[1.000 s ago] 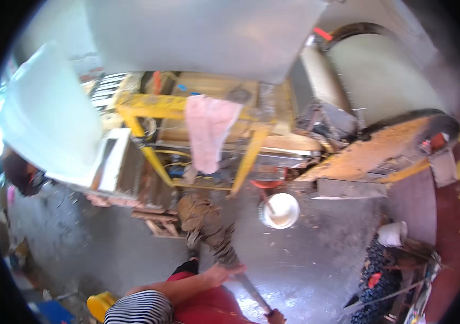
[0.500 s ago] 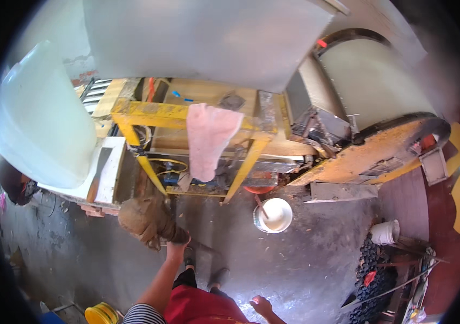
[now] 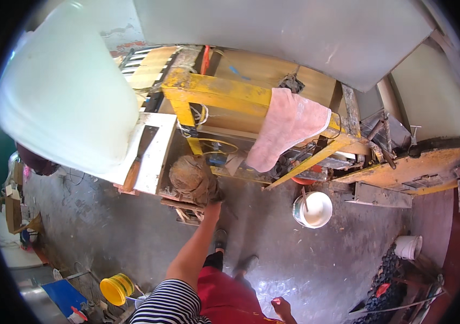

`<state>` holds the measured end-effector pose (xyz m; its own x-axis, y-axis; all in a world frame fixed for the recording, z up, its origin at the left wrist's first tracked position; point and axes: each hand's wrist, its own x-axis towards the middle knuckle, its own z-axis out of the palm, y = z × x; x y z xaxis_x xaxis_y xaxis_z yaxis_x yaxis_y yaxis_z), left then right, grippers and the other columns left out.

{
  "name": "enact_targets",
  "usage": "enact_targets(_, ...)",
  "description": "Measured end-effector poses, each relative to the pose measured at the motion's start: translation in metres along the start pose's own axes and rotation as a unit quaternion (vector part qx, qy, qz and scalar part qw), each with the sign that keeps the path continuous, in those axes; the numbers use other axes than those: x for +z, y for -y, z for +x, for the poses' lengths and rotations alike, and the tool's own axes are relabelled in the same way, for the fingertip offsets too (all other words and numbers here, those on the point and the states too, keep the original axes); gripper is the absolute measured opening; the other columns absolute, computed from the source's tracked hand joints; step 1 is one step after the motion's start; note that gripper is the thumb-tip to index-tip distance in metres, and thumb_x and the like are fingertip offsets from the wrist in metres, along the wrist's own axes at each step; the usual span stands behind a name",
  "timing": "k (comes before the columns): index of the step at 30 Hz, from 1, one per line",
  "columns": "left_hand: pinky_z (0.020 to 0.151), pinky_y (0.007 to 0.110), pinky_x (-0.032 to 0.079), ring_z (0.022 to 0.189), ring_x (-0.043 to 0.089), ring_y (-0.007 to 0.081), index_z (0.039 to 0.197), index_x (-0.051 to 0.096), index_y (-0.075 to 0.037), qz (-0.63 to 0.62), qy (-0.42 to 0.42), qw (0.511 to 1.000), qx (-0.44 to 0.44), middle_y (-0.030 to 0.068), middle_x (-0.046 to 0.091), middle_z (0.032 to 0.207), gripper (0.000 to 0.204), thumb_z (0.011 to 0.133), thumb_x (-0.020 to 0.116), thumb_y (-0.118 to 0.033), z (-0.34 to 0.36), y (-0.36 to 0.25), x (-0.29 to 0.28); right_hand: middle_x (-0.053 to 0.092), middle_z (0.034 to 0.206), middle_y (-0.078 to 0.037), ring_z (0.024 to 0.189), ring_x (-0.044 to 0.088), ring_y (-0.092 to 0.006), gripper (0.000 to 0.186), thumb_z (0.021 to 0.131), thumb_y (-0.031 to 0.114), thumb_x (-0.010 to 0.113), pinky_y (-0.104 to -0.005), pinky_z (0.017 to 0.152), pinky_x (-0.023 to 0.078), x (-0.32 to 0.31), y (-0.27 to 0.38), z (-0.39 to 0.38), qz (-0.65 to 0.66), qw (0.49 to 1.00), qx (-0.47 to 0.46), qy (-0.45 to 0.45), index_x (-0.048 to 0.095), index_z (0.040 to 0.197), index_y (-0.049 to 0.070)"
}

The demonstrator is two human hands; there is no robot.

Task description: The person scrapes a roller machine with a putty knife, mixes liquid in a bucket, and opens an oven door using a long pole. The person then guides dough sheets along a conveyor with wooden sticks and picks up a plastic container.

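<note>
My left arm in a striped sleeve reaches forward, and its hand (image 3: pixel 215 206) is at a brown, crumpled cloth bundle (image 3: pixel 188 177). The hand is closed on the bundle's dark near end, and most of its fingers are hidden. The bundle is above a small wooden stand (image 3: pixel 189 211), between the white tabletop and the yellow frame; whether it touches the stand I cannot tell. Low at the front, my right hand (image 3: pixel 282 309) has curled fingers, and anything inside them is too small to make out. A pink cloth (image 3: pixel 289 127) hangs over the yellow metal frame (image 3: pixel 224 96).
A large translucent tub (image 3: pixel 68 97) stands on a white tabletop (image 3: pixel 154 167) beside a wooden-handled blade (image 3: pixel 135 167). On the floor are a white bucket (image 3: pixel 316 209) with a stick in it, a yellow pail (image 3: pixel 115 289), and black lumps (image 3: pixel 384 286) near a white pail (image 3: pixel 408 247).
The whole view has swung left, so things sit farther right. My left hand and the brown bundle have moved forward beside the white tabletop. My right hand stays low and curled.
</note>
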<state>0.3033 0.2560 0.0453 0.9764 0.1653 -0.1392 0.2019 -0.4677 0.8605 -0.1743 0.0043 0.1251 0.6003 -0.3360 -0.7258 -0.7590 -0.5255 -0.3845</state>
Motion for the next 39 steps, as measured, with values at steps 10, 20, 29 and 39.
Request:
enact_targets(10, 0.085, 0.042, 0.042, 0.099, 0.053, 0.0328, 0.112, 0.053, -0.002, 0.041, -0.069, 0.997, 0.015, 0.0178, 0.055, 0.109, 0.034, 0.083, 0.048, -0.021, 0.096, 0.084, 0.031, 0.067, 0.087, -0.008, 0.084, 0.064, -0.0225, 0.029, 0.08, 0.035, 0.062, -0.0331, 0.074, 0.049, 0.034, 0.026, -0.002, 0.03, 0.992, 0.12, 0.021, 0.061, 0.095, 0.01)
enact_targets(20, 0.093, 0.038, 0.034, 0.115, 0.041, 0.0279, 0.128, 0.041, -0.003, -0.132, -0.019, 0.971, -0.198, 0.0094, 0.041, 0.131, 0.065, 0.084, 0.051, -0.049, 0.114, 0.199, 0.041, 0.065, 0.092, -0.009, 0.087, 0.063, -0.0229, 0.03, 0.081, 0.034, 0.06, -0.0332, 0.076, 0.049, 0.049, 0.031, 0.001, 0.008, 0.999, 0.023, 0.046, 0.06, 0.098, 0.01)
enact_targets(29, 0.096, 0.038, 0.034, 0.119, 0.041, 0.027, 0.132, 0.036, -0.004, -0.1, 0.029, 0.854, -0.51, 0.0136, 0.041, 0.133, 0.07, 0.082, 0.052, -0.05, 0.094, 0.094, 0.085, 0.064, 0.08, -0.01, 0.073, 0.064, -0.0222, 0.027, 0.081, 0.027, 0.06, -0.0326, 0.066, 0.051, 0.042, 0.0, -0.008, 0.015, 1.0, 0.006, 0.013, 0.057, 0.098, 0.007)
enact_targets(39, 0.088, 0.038, 0.041, 0.105, 0.051, 0.0281, 0.12, 0.048, -0.001, -0.153, -0.126, 0.967, -0.158, 0.0136, 0.052, 0.121, 0.059, 0.071, 0.071, -0.025, 0.085, 0.088, 0.057, 0.064, 0.078, -0.011, 0.068, 0.06, -0.0256, 0.023, 0.079, 0.031, 0.063, -0.0353, 0.06, 0.048, 0.026, 0.02, 0.009, 0.05, 0.999, 0.005, -0.019, 0.06, 0.095, 0.015)
